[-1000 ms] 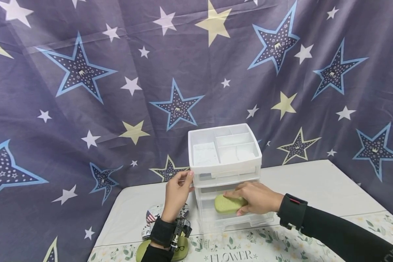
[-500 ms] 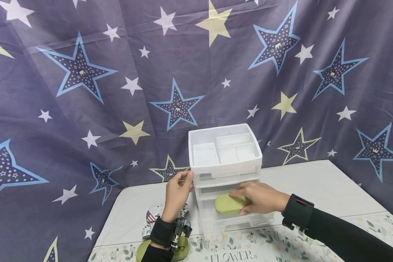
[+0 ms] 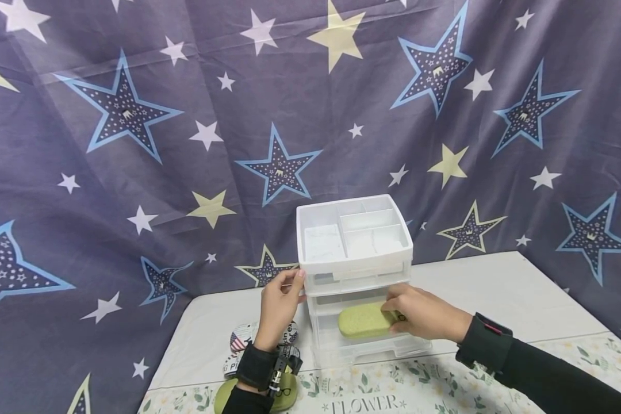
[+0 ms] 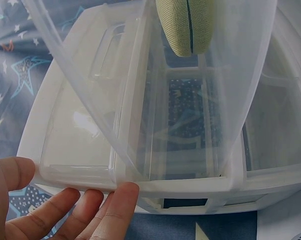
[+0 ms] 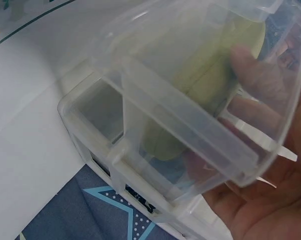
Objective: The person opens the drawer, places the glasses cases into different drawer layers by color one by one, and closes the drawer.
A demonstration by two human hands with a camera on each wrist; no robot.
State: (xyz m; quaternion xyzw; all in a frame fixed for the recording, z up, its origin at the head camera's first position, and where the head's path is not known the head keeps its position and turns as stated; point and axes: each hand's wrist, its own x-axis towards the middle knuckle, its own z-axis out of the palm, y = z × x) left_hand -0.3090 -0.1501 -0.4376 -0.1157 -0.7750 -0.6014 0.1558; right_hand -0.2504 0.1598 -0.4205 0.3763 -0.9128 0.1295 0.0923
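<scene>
My right hand (image 3: 428, 315) grips the right end of an olive-green glasses case (image 3: 363, 321), which lies over a pulled-out clear drawer (image 3: 341, 352) of a white plastic drawer unit (image 3: 354, 268). Seen in the right wrist view, thumb and fingers hold the glasses case (image 5: 208, 82) behind the clear drawer wall. The left wrist view shows one end of the case (image 4: 188, 27) with its dark seam. At the unit's left front edge, my left hand (image 3: 280, 299) touches the frame with fairly straight fingers (image 4: 118, 210), thumb apart from them.
Another green glasses case (image 3: 288, 391) lies under my left wrist, partly hidden. Behind it are printed cases (image 3: 243, 339) with lettering. A floral cloth (image 3: 383, 391) covers the front of the white table (image 3: 476, 287). A starry curtain (image 3: 341, 149) hangs behind.
My right hand has shifted to the right along the green glasses case, from its top toward its right end, uncovering more of it. The left hand stays at the unit's edge.
</scene>
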